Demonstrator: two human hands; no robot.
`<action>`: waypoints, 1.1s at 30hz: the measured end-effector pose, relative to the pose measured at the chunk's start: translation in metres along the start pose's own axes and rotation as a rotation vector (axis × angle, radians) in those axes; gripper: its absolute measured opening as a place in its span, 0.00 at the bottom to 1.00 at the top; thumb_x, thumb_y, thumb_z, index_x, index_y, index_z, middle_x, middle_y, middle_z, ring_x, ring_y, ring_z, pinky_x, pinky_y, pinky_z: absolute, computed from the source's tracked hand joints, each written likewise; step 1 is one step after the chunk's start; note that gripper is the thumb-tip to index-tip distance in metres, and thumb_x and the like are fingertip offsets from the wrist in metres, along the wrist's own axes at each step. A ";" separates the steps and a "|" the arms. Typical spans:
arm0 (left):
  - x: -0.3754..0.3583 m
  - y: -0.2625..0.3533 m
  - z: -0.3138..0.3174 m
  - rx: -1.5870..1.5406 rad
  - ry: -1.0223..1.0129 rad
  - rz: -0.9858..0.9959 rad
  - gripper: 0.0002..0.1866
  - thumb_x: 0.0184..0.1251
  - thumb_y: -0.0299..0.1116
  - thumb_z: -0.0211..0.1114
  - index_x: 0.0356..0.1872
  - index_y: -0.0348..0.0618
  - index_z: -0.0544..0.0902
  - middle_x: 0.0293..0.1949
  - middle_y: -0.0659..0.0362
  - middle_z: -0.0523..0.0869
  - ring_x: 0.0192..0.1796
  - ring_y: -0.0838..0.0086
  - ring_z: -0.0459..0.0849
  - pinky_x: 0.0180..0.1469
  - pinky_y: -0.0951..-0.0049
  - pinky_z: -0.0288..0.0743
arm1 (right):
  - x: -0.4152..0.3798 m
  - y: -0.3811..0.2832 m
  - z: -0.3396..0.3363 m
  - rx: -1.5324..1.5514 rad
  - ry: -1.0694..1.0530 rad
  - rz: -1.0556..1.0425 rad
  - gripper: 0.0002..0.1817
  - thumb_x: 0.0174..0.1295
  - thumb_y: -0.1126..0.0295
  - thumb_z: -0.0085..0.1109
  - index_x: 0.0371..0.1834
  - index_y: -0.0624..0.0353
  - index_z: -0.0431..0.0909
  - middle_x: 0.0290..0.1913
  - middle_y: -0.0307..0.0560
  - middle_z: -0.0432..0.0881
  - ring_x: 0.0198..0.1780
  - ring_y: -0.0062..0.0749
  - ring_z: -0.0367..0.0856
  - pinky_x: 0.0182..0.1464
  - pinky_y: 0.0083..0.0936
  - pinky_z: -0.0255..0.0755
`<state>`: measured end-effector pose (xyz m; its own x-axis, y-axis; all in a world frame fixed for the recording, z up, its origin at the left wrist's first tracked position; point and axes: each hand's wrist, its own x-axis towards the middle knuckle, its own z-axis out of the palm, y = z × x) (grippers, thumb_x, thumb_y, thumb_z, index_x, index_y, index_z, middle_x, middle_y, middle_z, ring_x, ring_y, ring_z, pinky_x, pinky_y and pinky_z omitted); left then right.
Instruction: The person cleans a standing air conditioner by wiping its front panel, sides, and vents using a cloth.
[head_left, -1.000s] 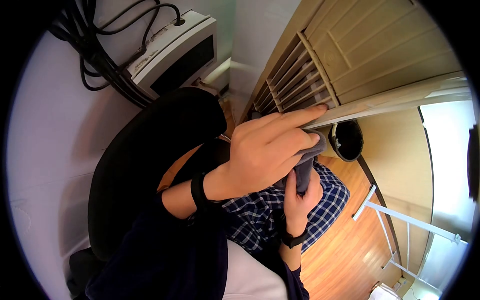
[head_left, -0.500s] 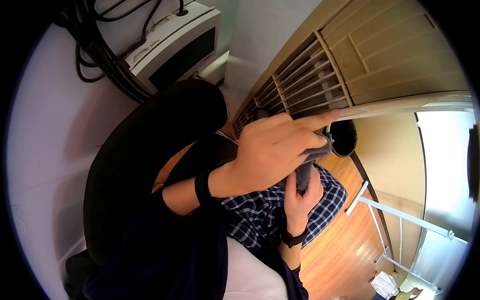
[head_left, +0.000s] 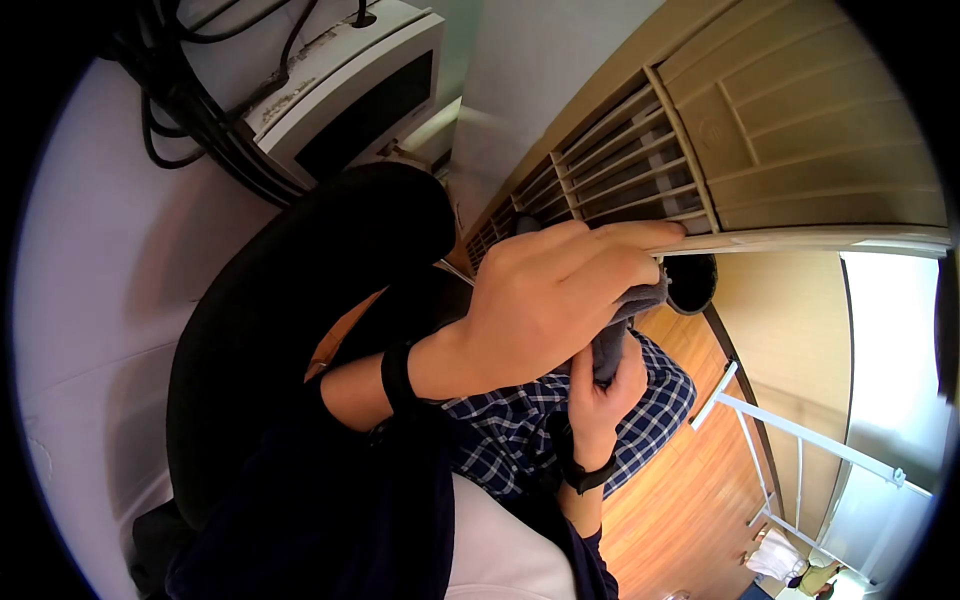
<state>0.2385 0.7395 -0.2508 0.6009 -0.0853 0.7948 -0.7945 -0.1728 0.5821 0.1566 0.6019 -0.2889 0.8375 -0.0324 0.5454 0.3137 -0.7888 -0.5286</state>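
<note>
A folded dark grey cloth (head_left: 608,353) is stretched between my two hands, above blue plaid fabric (head_left: 500,430) over my lap. My left hand (head_left: 535,300) reaches across from the left, back upward, its curled fingers closed on the cloth's upper end. One finger of it points out toward the edge of a tan slatted panel (head_left: 700,160). Lower down, my right hand (head_left: 608,390) grips the cloth's other end between thumb and fingers. Both wrists wear black bands. The left hand hides part of the cloth.
A black chair-like cushion (head_left: 300,270) curves round at left. Beyond it stand a white monitor-like box (head_left: 360,95) and black cables (head_left: 190,90). A dark round bin (head_left: 692,283) sits past my hands. On the right are a white metal frame (head_left: 810,435) and, farther off, a person (head_left: 785,555).
My left hand's extended finger has shifted slightly right and lies flatter, and its other fingers curl more over the cloth. My right hand is nearly unmoved. The view has tilted slightly.
</note>
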 end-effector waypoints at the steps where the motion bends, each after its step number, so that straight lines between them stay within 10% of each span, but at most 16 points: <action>1: -0.002 0.002 0.000 -0.005 -0.008 -0.027 0.10 0.46 0.22 0.68 0.33 0.41 0.80 0.47 0.51 0.84 0.29 0.68 0.83 0.29 0.79 0.74 | 0.001 -0.001 0.001 0.006 -0.006 0.002 0.12 0.53 0.75 0.64 0.40 0.66 0.76 0.25 0.48 0.78 0.22 0.34 0.75 0.28 0.22 0.68; 22: 0.030 -0.043 0.000 0.031 0.369 -0.190 0.09 0.53 0.18 0.63 0.37 0.36 0.80 0.35 0.56 0.80 0.35 0.72 0.79 0.39 0.77 0.71 | 0.017 -0.011 -0.009 0.049 0.130 -0.029 0.15 0.50 0.74 0.66 0.40 0.68 0.76 0.31 0.54 0.81 0.27 0.44 0.80 0.30 0.27 0.70; 23: 0.032 -0.051 0.011 0.056 0.417 -0.206 0.08 0.53 0.21 0.64 0.35 0.39 0.79 0.30 0.53 0.79 0.32 0.58 0.80 0.34 0.69 0.72 | 0.019 -0.013 -0.009 0.039 0.098 -0.010 0.15 0.50 0.73 0.66 0.40 0.68 0.76 0.31 0.55 0.81 0.28 0.45 0.80 0.31 0.28 0.70; 33: -0.010 -0.071 0.017 0.125 0.191 -0.431 0.07 0.60 0.27 0.61 0.38 0.40 0.74 0.35 0.50 0.79 0.35 0.51 0.79 0.33 0.62 0.72 | 0.017 -0.006 0.005 0.032 -0.111 0.092 0.22 0.54 0.73 0.65 0.50 0.70 0.70 0.33 0.59 0.80 0.31 0.47 0.82 0.32 0.28 0.73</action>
<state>0.2903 0.7363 -0.3030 0.8368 0.1994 0.5099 -0.4531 -0.2706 0.8494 0.1711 0.6089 -0.2801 0.9073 -0.0344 0.4191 0.2457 -0.7655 -0.5947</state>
